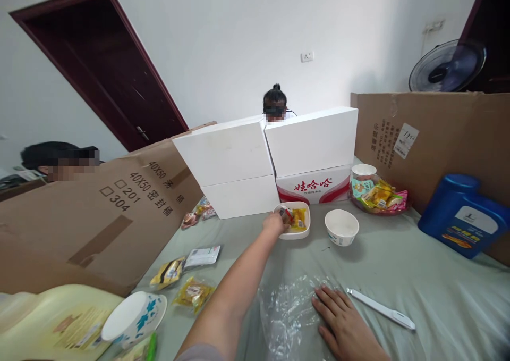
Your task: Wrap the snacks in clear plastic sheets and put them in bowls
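Left hand (274, 224) reaches out, fingers pinched on a small wrapped snack (285, 214) over the white rectangular dish (295, 234); right hand (343, 322) lies flat, unclenched, on crinkled clear plastic film (287, 307). Snack likely light, slippery (grip the wrapper's edge).

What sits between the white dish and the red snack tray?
In the head view, an empty white paper bowl stands on the grey cloth between the white dish, where the left hand reaches, and the red snack tray.
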`<state>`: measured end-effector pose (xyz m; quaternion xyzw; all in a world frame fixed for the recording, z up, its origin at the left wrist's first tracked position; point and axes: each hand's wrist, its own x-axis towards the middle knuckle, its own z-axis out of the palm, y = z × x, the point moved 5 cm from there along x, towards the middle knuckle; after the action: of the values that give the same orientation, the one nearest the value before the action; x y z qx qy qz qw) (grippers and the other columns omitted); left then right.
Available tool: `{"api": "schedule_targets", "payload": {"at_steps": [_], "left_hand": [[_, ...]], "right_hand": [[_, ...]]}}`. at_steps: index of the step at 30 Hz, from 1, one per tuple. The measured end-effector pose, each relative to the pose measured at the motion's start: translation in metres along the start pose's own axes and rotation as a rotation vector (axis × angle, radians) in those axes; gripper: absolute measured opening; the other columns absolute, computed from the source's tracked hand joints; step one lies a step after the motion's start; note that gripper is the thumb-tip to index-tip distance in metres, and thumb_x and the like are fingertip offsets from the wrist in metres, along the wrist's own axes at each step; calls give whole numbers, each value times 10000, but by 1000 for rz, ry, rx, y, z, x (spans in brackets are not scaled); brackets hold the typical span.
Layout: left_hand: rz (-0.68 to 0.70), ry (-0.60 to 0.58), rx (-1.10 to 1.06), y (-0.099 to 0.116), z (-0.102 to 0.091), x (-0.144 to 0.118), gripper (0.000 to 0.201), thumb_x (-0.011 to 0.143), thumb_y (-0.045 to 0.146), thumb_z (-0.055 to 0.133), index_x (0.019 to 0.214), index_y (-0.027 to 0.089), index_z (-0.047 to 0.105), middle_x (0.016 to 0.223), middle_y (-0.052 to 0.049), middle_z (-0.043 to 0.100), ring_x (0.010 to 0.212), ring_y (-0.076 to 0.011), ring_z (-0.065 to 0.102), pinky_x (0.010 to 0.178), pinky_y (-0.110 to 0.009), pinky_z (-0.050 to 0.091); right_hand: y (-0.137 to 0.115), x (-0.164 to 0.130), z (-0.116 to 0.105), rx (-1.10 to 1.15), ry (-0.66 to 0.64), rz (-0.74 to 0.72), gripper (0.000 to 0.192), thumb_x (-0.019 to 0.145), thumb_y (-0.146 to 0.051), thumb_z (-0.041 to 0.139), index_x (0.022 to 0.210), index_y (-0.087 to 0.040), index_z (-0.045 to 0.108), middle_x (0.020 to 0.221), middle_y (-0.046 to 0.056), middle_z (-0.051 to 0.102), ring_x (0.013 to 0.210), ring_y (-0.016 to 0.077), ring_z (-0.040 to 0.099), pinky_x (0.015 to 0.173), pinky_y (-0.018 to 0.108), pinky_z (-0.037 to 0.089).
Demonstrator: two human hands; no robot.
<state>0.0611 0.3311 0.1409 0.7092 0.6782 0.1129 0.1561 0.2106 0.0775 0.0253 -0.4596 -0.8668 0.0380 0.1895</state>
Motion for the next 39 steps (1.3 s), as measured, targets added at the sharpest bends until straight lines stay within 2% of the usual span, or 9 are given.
{"api": "schedule_targets", "payload": {"at_steps": [5,9,11,17,20,25,31,35,39], "left_hand": [[190,65,20,10,-9,-57,417,799,380,659,1170,212,572,1306,-126,524,1292,-286,417,1073,-386,309],[812,-394,-108,13,31,-161,362,763,503,676,1058,295,650,1093,-39,655,1100,-250,571,975,-342,432],[886,-595,-18,-9,48,-203,330,729,531,699,973,311,680,940,-23,680,958,-256,626,868,-356,492],[467,-387,351,-78,32,-216,349,618,254,817,929,200,669,1056,-103,627,995,-320,587,833,-407,482],[542,-279,189,-70,31,-217,223,783,173,645,1002,215,639,1043,-60,630,995,-247,574,873,-363,464],[534,-96,104,-60,68,-216,330,890,133,451,1179,193,600,1258,-93,588,1197,-258,501,1033,-428,389],[402,-105,155,-88,85,-211,652,891,505,506,1474,291,307,1574,-63,225,1453,-340,103,1144,-599,99],[292,-74,165,-110,79,-205,651,886,527,497,1469,297,322,1578,-68,207,1453,-345,103,1140,-600,65],[151,40,90,-143,60,-205,564,884,435,511,1403,230,434,1536,-109,312,1437,-343,177,1138,-579,138]], "right_hand": [[-1,1,-2,0,-24,31,518,950,-373,436,1455,-281,360,1481,37,400,1340,253,404,1071,451,347],[0,0,5,-13,10,39,531,921,-361,481,1435,-252,403,1475,56,416,1348,263,385,1080,455,324],[2,-2,9,-49,28,44,538,913,-372,485,1429,-234,414,1486,65,400,1361,273,361,1083,457,311],[-1,4,7,-96,-20,128,523,867,-379,524,1366,-225,499,1481,85,410,1361,345,328,1057,518,285],[-20,25,-8,-60,-51,171,446,861,-331,541,1290,-211,564,1405,109,501,1266,336,436,1028,513,317],[-49,59,-10,80,-129,58,279,885,-220,504,1132,-197,633,1141,67,660,1055,214,564,946,345,421],[0,48,13,-56,-82,203,709,854,-553,512,1425,-147,408,1496,136,374,1390,354,255,1106,542,224],[18,43,21,-117,-75,304,801,838,-668,444,1463,-177,349,1535,121,301,1425,394,121,1101,614,142],[17,39,10,-64,-76,274,676,889,-596,417,1427,-187,411,1514,133,341,1422,359,179,1099,594,195]]}}
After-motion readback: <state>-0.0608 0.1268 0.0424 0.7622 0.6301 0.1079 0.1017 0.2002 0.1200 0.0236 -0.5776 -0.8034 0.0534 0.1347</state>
